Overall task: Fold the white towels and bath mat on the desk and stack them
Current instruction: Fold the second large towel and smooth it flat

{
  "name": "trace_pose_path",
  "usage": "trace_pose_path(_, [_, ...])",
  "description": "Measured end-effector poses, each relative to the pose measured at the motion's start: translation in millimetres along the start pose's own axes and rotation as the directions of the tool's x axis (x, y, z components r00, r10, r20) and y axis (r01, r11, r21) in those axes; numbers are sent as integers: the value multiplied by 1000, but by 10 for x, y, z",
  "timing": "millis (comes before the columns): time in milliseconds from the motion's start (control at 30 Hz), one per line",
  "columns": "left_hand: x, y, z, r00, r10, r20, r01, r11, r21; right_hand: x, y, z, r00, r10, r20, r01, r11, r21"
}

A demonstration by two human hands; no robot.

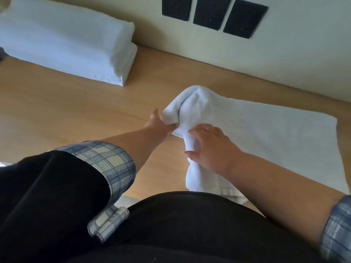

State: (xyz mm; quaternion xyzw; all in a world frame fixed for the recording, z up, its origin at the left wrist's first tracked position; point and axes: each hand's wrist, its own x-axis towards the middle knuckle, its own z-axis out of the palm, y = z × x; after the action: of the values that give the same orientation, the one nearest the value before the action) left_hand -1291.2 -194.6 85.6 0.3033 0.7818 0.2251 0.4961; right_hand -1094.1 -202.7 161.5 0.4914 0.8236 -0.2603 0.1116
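A white towel (266,137) lies spread over the right half of the wooden desk (66,111). Its left end is bunched up into a raised hump. My left hand (161,126) pinches the left edge of that bunched end. My right hand (210,147) grips the same bunched fold a little nearer to me, fingers curled around the cloth. A stack of folded white towels (66,42) rests at the far left of the desk, apart from both hands.
The desk's back edge meets a pale wall (303,59) carrying three black rectangular plates (209,13). Bare wood lies between the folded stack and the spread towel. My dark top and rolled plaid sleeves fill the bottom of the view.
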Motion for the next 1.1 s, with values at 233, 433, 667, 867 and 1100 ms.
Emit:
trace_pose_path(233, [303,291,-164,984,145,105,-148,989,22,-71,44,173,968,244,61,-245,970,-1])
trace_pose_path(433, [379,793,-630,906,302,297,-254,948,-190,-43,132,165,925,377,-54,-327,858,396])
trace_pose_path(667, [429,553,-313,957,-20,288,200,767,-610,48,52,210,931,329,-156,-237,874,423])
trace_pose_path(867, [274,-93,39,966,57,252,65,890,-451,74,-11,346,977,207,45,-211,948,239])
trace_pose_path(1100, [406,326,-466,1000,15,-17,-20,912,-410,73,99,389,956,292,18,-277,884,378])
